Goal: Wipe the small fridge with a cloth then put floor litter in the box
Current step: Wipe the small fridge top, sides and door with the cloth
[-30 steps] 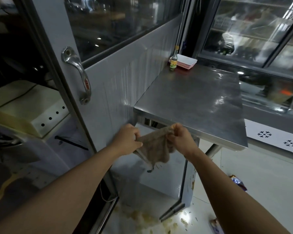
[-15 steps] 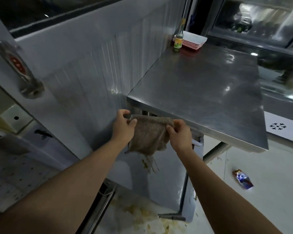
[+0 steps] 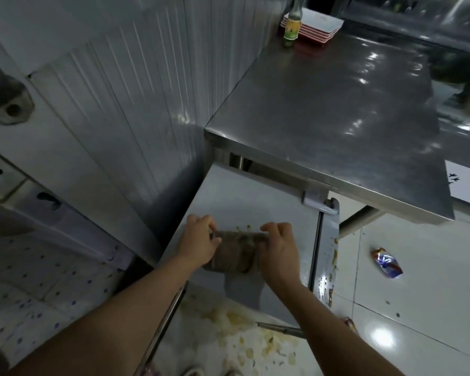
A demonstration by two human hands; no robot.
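Observation:
The small white fridge [image 3: 255,196] stands under the steel table, its top facing me. A brown cloth [image 3: 235,253] is stretched over the near part of the fridge top. My left hand [image 3: 198,242] grips the cloth's left end and my right hand [image 3: 278,248] grips its right end. Yellowish crumbs lie on the fridge top just beyond the cloth, and drips run down the fridge's right side [image 3: 330,267]. A crumpled blue and orange wrapper [image 3: 385,263] lies on the white floor to the right. No box is in view.
The steel table [image 3: 337,109] overhangs the fridge; a bottle [image 3: 292,23] and stacked red-and-white trays [image 3: 314,25] sit at its far corner. A ribbed grey wall panel [image 3: 136,104] closes the left. Food scraps [image 3: 244,337] litter the floor below, beside a metal bar [image 3: 280,329].
The view has tilted down and moved closer. Both hands have come down with the cloth from the table's edge onto the fridge top.

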